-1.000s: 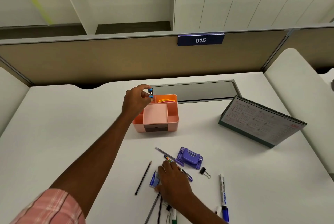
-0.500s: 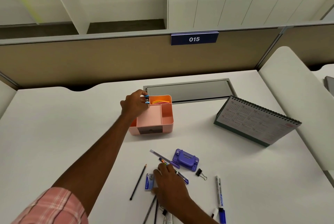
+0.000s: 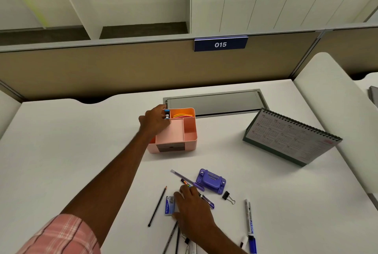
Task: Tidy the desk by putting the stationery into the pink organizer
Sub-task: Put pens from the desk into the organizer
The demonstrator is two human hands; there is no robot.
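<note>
Pink moulded plastic, smooth and round-cornered, formed the pink organizer [image 3: 191, 147], which stood mid-worktop [image 3: 61, 151], divided into shallow open bins with a darker drawer front [image 3: 170, 148] low on its near face. Over the past second the left hand [image 3: 155, 123] had sunk from above the rear left corner down to the rim. Its grip, thumb and fingertips pinched tight, held a small blue-and-silver piece [image 3: 167, 114] right at the mouth of the rear left bin (what the piece was I could not make out; it looked hard and glinted like metal). By my reading, one item was about to be released, with most of the tidying still left. Curved yellow and red strips [image 3: 182, 115] already lay in the orange-tinted rear bin beside it. The right hand [image 3: 194, 210] had stayed over the loose pile near the front edge, fingers draped on a flat blue packet [image 3: 169, 205] and slim pens [image 3: 207, 202]; whether its grip pinched anything I could not tell. Around it lay a thin dark pencil [image 3: 157, 205], a chunky purple hole punch [image 3: 210, 181], a black binder clip [image 3: 228, 197] with wire arms, and a white-barrelled marker [image 3: 249, 220].
</note>
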